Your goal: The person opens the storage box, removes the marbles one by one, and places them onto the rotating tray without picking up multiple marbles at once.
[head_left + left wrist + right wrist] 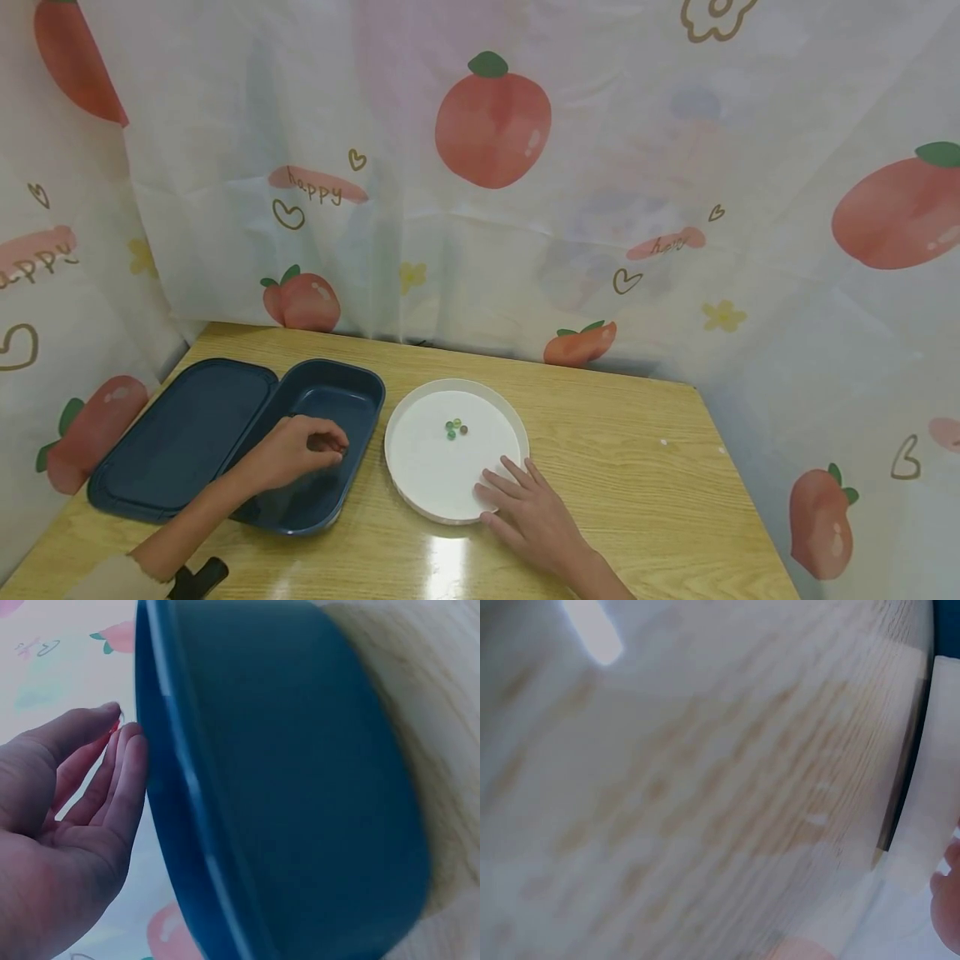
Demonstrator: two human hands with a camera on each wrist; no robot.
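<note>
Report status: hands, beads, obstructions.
Left hand over blue container, grip unclear. Right hand touching white plate. Small beads on plate. Nothing visible between plate and container.

Looking at a yellowish wood-grain counter (615, 454) here, kinda shiny, with a glare streak (446, 562) near the right fingers (502, 482), off to their left. Sitting right on it: a deep dark-blue box (337, 398) below the left fingers (318, 422), plus a flat dark-blue lid (195, 433) just beside the box, further left of those fingers. Also got a round white plate (420, 467) partly under the right fingers, and tiny white specks (663, 442) well right of them, can't tell if crumbs or marks.
</note>
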